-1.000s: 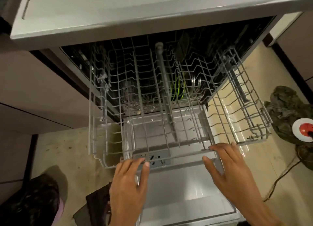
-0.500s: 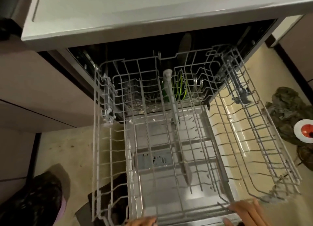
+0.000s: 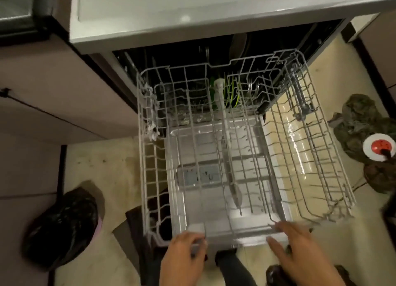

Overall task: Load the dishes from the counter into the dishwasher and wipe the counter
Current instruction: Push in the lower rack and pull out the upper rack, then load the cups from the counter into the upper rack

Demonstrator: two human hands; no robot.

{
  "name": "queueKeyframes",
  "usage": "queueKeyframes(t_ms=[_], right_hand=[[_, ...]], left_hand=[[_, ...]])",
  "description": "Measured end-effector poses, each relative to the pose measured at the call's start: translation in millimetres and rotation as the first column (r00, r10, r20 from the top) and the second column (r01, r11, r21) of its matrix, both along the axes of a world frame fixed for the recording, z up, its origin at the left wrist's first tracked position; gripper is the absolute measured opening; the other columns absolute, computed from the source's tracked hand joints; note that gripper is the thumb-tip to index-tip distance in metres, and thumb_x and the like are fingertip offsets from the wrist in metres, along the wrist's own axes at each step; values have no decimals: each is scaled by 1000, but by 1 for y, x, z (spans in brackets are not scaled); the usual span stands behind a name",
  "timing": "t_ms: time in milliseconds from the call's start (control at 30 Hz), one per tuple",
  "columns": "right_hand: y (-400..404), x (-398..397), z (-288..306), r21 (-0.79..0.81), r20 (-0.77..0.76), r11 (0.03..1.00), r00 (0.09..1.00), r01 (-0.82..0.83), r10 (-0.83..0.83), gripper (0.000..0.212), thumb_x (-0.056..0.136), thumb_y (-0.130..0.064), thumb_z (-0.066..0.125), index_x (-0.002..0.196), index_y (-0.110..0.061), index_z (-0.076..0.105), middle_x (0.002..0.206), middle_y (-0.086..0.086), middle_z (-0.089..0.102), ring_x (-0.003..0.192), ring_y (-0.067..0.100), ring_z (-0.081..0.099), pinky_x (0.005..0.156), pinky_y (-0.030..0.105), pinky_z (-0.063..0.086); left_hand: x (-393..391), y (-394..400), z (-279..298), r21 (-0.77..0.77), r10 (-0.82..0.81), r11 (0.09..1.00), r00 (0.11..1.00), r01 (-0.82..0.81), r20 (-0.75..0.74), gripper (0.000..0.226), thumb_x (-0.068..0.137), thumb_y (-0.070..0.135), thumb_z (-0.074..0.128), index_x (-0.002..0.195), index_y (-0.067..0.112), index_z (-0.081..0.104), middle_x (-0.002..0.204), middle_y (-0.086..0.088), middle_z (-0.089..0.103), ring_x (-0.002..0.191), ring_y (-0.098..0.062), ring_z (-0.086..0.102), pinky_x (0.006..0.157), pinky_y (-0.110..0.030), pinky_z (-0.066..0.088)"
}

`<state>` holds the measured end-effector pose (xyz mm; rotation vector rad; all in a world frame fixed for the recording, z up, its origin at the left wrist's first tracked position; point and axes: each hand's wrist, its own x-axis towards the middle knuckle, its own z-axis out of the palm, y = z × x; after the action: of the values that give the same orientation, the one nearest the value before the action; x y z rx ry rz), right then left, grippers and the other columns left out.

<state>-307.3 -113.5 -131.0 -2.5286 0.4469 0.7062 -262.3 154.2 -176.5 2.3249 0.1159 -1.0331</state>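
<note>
The fingers of the left hand [image 3: 184, 255] curl over the front rail of the wire rack [image 3: 235, 157] and hold it near the rack's front left corner. The fingers of the right hand [image 3: 300, 249] lie straight and a little spread, with the tips on the same front rail near the middle right. That hand rests on the rail and does not grip it.

The rack sticks far out of the dishwasher [image 3: 214, 56] and hangs over the open door [image 3: 214, 221]. It has no dishes in it. Its back edge is just under the counter [image 3: 192, 11]. No dishes show on the part of the counter that can be seen, so I cannot tell where they are. Deep inside the dishwasher there are some dark round shapes and green prongs, too dim to name.

The step now looks like getting the rack ready for loading. To do it well, pull with both hands the same, so the rack runs straight on its side rails. Go slowly near the end so it does not jolt.

A dark bag [image 3: 62, 225] sits on the floor [image 3: 102, 161] to the left. A heap of cloth [image 3: 360, 118] lies to the right.
</note>
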Motion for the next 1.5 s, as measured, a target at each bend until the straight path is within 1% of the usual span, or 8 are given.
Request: queueKeyframes(t_ms=[100, 200, 367, 600, 833, 1133, 1300, 1500], right_hand=[[24, 38, 52, 73, 52, 996, 998, -50, 46, 48, 95, -54, 48, 136, -28, 51, 139, -9, 53, 125, 8, 50, 101, 22, 40], [61, 89, 128, 140, 135, 987, 989, -75, 56, 49, 96, -52, 48, 137, -25, 51, 137, -7, 56, 122, 8, 52, 98, 21, 39], [124, 134, 242, 143, 373, 973, 920, -184, 119, 53, 95, -57, 46, 140, -28, 47, 142, -8, 51, 127, 9, 48, 105, 25, 38], [213, 133, 349, 120, 586, 957, 797, -263, 145, 57, 91, -61, 47, 141, -35, 44, 143, -14, 48, 128, 2, 44, 102, 18, 33], [299, 130, 377, 186, 640, 959, 767, -213, 46, 70, 82, -70, 46, 145, -42, 33, 145, -23, 36, 131, -6, 30, 106, 20, 25], [350, 119, 405, 198, 657, 961, 754, -196, 18, 63, 78, -72, 45, 136, -56, 25, 124, -48, 16, 111, -35, 20, 80, -10, 15], [350, 110, 409, 181, 636, 955, 769, -235, 68, 64, 65, -90, 28, 126, -71, 18, 121, -59, 13, 108, -44, 6, 81, -3, 19], [354, 95, 394, 302, 671, 928, 741, -218, -45, 63, 65, -87, 39, 124, -79, 18, 127, -64, 17, 117, -38, 19, 95, 7, 23]], left_hand=[[18, 8, 45, -76, 22, 997, 996, -16, 83, 22, 93, 41, 63, 113, 33, 68, 119, 14, 67, 113, -4, 62, 100, -26, 48], [52, 19, 112, -122, 16, 993, 984, 5, 177, 36, 95, 41, 60, 129, 27, 63, 129, 10, 63, 107, 4, 60, 93, -11, 45], [99, 52, 240, -242, 149, 970, 869, -34, 473, 36, 94, 47, 58, 123, 27, 66, 122, 15, 66, 108, 4, 59, 94, -22, 50], [93, 133, 367, -312, 288, 946, 659, -84, 695, 29, 94, 44, 56, 118, 32, 66, 114, 24, 62, 108, 8, 56, 91, -3, 40], [96, 222, 391, -413, 410, 900, 584, -136, 701, 19, 91, 36, 62, 109, 34, 69, 107, 29, 64, 106, 7, 59, 90, -11, 46], [92, 274, 411, -421, 395, 904, 534, -81, 748, 39, 86, 55, 51, 110, 33, 71, 109, 27, 66, 108, 4, 61, 92, -31, 54], [69, 281, 402, -400, 407, 909, 473, -120, 782, 25, 85, 53, 57, 100, 40, 72, 108, 33, 66, 104, 10, 62, 89, -18, 51], [44, 276, 386, -362, 382, 921, 501, -141, 777, 31, 84, 64, 53, 96, 43, 72, 112, 36, 64, 95, 18, 60, 83, 1, 41]])
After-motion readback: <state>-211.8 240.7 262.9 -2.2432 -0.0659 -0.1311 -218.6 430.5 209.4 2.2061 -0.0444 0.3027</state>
